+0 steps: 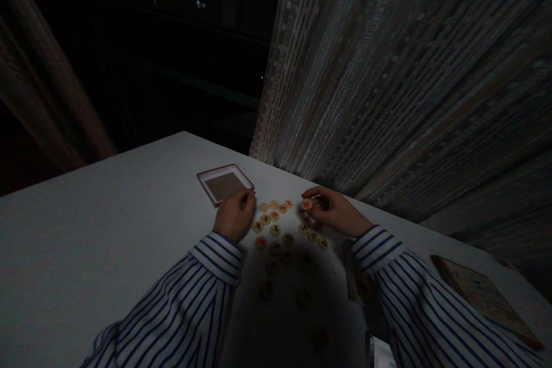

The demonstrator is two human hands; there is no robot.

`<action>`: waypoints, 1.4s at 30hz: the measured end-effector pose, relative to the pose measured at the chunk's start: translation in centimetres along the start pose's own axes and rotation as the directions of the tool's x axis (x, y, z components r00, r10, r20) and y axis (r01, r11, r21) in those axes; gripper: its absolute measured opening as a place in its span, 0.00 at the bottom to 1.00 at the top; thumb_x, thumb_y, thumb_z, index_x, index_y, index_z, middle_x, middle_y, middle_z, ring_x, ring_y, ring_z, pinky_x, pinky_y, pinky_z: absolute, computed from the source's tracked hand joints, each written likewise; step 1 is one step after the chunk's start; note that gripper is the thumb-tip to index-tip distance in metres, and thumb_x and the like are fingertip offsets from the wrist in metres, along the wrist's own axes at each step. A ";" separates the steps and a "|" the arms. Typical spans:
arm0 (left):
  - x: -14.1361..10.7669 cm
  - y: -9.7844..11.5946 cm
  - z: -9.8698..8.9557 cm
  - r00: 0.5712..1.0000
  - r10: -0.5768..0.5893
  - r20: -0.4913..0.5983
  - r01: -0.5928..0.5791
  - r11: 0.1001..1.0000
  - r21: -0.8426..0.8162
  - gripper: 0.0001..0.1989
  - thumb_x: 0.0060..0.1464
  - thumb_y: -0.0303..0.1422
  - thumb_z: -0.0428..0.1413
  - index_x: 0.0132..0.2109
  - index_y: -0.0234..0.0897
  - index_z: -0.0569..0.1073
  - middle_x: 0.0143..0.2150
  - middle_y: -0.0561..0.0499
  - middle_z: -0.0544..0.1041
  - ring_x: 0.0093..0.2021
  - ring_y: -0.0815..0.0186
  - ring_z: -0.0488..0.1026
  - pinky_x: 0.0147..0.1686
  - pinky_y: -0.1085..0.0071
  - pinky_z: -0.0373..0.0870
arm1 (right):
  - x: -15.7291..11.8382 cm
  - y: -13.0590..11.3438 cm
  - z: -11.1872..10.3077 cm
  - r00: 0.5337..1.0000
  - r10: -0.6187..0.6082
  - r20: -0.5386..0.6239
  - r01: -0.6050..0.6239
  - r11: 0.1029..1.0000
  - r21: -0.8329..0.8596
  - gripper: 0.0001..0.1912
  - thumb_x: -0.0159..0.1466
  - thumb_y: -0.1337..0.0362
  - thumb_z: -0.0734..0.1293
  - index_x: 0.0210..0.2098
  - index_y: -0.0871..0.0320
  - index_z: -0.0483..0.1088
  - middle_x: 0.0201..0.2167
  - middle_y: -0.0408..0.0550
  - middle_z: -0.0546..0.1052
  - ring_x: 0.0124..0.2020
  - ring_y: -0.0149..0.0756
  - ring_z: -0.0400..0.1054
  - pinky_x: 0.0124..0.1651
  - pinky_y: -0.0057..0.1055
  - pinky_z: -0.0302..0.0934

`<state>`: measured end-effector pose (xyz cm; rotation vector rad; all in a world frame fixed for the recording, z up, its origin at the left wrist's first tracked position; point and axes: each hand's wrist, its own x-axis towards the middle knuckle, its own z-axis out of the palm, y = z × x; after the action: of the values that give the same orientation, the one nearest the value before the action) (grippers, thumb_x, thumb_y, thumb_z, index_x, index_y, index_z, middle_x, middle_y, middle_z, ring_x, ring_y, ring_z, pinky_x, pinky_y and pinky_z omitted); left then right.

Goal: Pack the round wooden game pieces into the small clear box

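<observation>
Between the thumb and fingers of my right hand (334, 210) is a round Chinese chess piece (306, 204) with a red character, held just above the table. My left hand (235, 215) is curled closed beside a shallow box lid (225, 184); whatever its fingers hold, if anything, is hidden. Several more wooden discs lie between my hands, among them a black-marked piece (275, 230), a red-marked piece (260, 241) and a blank-faced piece (263, 207). Some near my right fingers are partly covered, and those closer to me sit in deep shadow.
The white table (107, 218) has its far corner beyond the lid. A dark container, partly hidden, is under my right forearm. To the right lies a flat patterned box (487, 296). A striped curtain (366, 69) hangs along the table's right-hand edge.
</observation>
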<state>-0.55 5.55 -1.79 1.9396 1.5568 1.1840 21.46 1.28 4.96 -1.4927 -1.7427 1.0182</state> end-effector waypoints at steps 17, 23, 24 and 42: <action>0.1 -0.2 0.1 1.000 -0.014 0.007 0.014 1.000 -0.008 0.16 0.56 0.38 0.45 0.41 0.37 0.74 0.39 0.47 0.79 0.39 0.62 0.74 0.41 0.69 0.68 | 0.2 0.6 -0.2 0.971 -0.239 -0.019 0.200 0.850 -0.488 0.15 0.53 0.69 0.64 0.41 0.59 0.70 0.36 0.49 0.69 0.36 0.34 0.66 0.39 0.32 0.62; 0.0 0.1 0.0 1.000 -0.019 0.004 0.019 1.000 -0.001 0.16 0.55 0.38 0.45 0.41 0.36 0.74 0.39 0.46 0.79 0.39 0.61 0.74 0.41 0.69 0.68 | 0.3 0.9 -0.3 0.961 -0.273 -0.043 0.205 0.808 -0.553 0.14 0.54 0.67 0.64 0.41 0.59 0.68 0.35 0.47 0.70 0.34 0.33 0.65 0.37 0.31 0.61; 0.0 0.1 0.0 1.000 -0.022 0.005 0.022 1.000 0.001 0.16 0.55 0.38 0.45 0.41 0.36 0.74 0.39 0.46 0.79 0.39 0.61 0.74 0.41 0.69 0.68 | 0.3 0.8 -0.3 0.962 -0.270 -0.044 0.200 0.803 -0.562 0.14 0.54 0.67 0.64 0.41 0.59 0.68 0.35 0.47 0.70 0.34 0.33 0.65 0.37 0.31 0.60; 0.0 0.1 0.0 1.000 0.010 0.012 -0.010 1.000 0.003 0.16 0.56 0.37 0.45 0.41 0.36 0.74 0.39 0.46 0.78 0.39 0.62 0.74 0.42 0.70 0.68 | 0.7 0.1 2.3 0.992 -0.115 0.049 0.115 0.692 -0.713 0.14 0.56 0.60 0.63 0.39 0.60 0.72 0.34 0.50 0.74 0.33 0.35 0.66 0.37 0.30 0.57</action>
<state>-0.46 5.51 -1.75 1.9555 1.5457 1.1722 19.47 1.58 3.66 -1.7803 -2.3537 0.2365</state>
